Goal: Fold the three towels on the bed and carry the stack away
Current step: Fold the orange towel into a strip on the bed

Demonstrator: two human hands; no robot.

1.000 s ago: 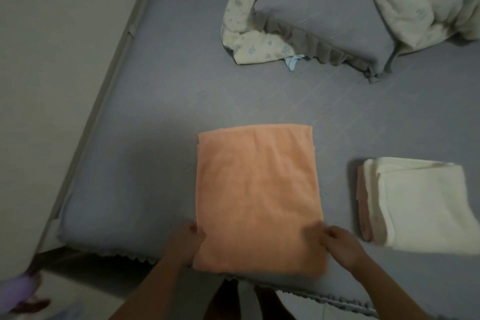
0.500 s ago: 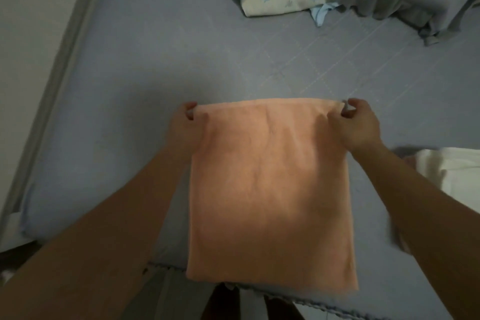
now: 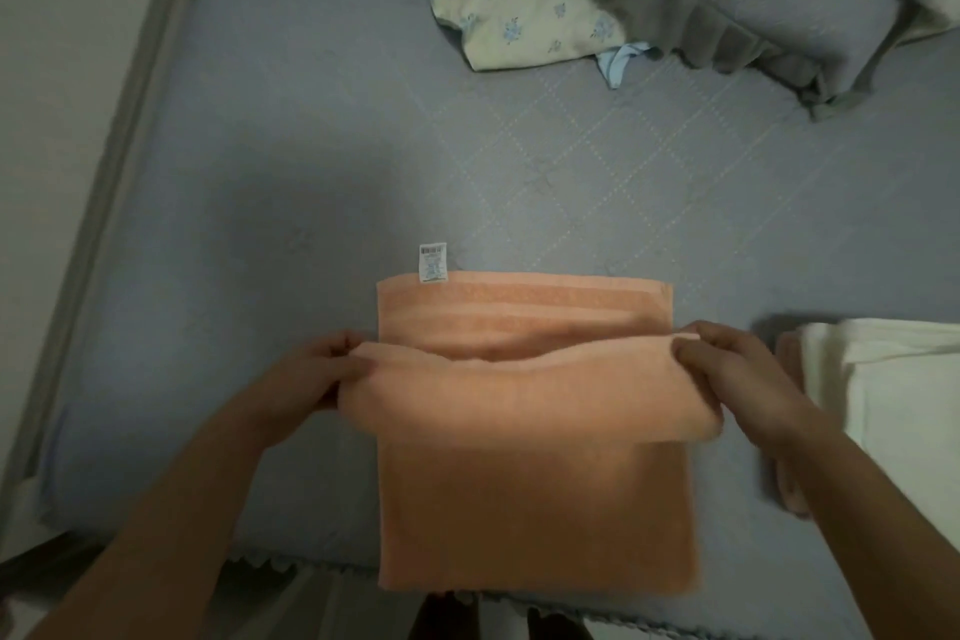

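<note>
Two towels, as far as one can see, already lie folded at the right of the bed (image 3: 322, 161): a white towel (image 3: 893, 379) on top and a pinkish towel (image 3: 789, 483) showing only at its edge under it, so what is left is to finish the orange towel (image 3: 519, 483), stack and carry all three. The left hand (image 3: 317, 374) and the right hand (image 3: 727, 369) each pinch a corner of it, fingers closed on the cloth. Half a second ago these corners were at the far end; now they are drawn halfway toward the person, baring a white label (image 3: 432, 263).
</note>
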